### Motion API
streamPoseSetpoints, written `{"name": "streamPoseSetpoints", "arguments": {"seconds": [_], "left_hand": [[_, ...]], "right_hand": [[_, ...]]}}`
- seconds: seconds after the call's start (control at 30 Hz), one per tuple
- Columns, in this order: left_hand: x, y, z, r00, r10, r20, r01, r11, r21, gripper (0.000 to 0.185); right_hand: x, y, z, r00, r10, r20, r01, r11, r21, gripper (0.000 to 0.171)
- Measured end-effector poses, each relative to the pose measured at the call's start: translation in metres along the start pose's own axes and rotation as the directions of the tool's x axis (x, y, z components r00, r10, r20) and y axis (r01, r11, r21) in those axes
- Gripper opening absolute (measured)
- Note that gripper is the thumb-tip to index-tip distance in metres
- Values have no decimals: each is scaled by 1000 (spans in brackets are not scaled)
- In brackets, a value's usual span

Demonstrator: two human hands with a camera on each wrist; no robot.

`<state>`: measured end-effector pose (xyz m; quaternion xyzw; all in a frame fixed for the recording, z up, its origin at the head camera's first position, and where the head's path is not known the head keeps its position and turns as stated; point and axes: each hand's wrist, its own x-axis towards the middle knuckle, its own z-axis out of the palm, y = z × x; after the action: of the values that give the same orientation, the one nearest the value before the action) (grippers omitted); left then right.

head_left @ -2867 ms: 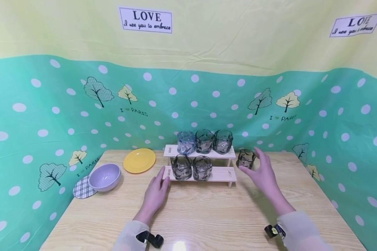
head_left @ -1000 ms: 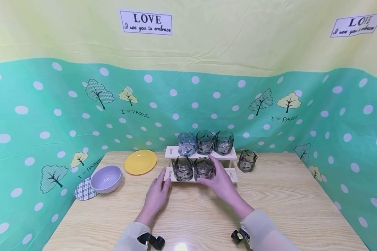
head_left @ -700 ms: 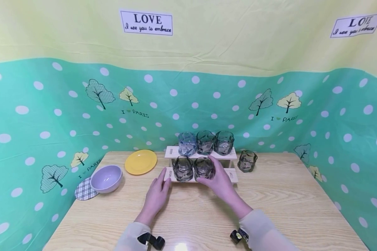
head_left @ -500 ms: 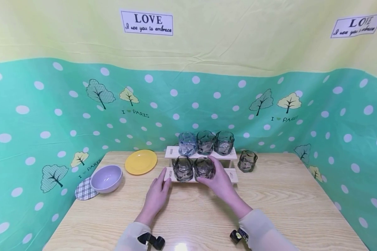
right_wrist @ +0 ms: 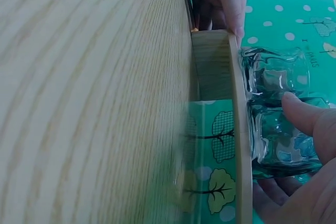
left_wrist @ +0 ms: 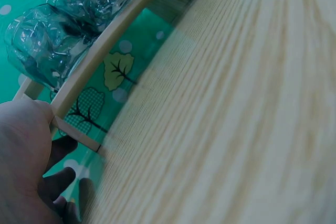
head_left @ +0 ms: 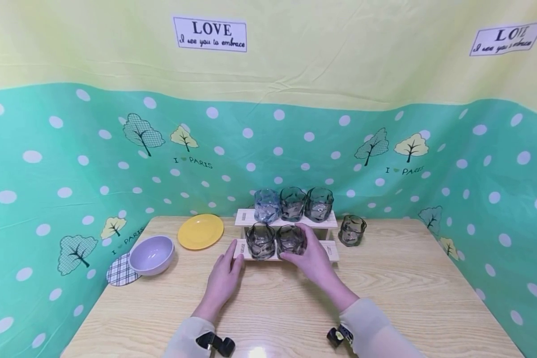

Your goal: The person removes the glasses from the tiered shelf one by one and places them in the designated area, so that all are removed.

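Cloth [head_left: 268, 129] in yellow and dotted green hangs behind a wooden table [head_left: 277, 308]. On it stands a two-tier rack [head_left: 245, 217]. The left hand [head_left: 221, 278] touches the left end of the lower tier [head_left: 330, 250]; whether it grips, I cannot tell. The right hand [head_left: 315, 261] grasps the right-hand smoky glass [head_left: 288, 241] on that tier between thumb and fingers. Left of the rack lie a yellow plate [head_left: 200, 231] and a purple bowl [head_left: 152, 255]. Another smoky glass [head_left: 259, 242] stands beside the held one, three glasses [head_left: 293, 205] line the upper tier, and a separate glass [head_left: 352, 231] stands near the rack's right end.
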<state>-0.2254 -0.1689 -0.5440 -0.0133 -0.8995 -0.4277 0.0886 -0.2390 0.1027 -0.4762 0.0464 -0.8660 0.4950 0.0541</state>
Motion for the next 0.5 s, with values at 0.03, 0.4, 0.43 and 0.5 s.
{"name": "streamPoseSetpoints", "arguments": {"seconds": [0.03, 0.4, 0.43, 0.5], "left_hand": [[0, 0, 0, 1000, 0, 0, 0, 1000, 0, 60], [0, 1, -1, 1000, -9, 8, 9, 1000, -4, 61], [0, 1, -1, 1000, -10, 8, 10, 1000, -4, 61], [0, 1, -1, 1000, -11, 6, 11, 1000, -4, 61]], "right_hand": [[0, 0, 0, 1000, 4, -4, -4, 1000, -5, 105], [-8, -1, -6, 1000, 19, -15, -20, 999, -27, 104], [-9, -1, -8, 1000, 21, -15, -21, 999, -26, 103], [-11, -1, -11, 1000, 19, -16, -19, 1000, -21, 102]]}}
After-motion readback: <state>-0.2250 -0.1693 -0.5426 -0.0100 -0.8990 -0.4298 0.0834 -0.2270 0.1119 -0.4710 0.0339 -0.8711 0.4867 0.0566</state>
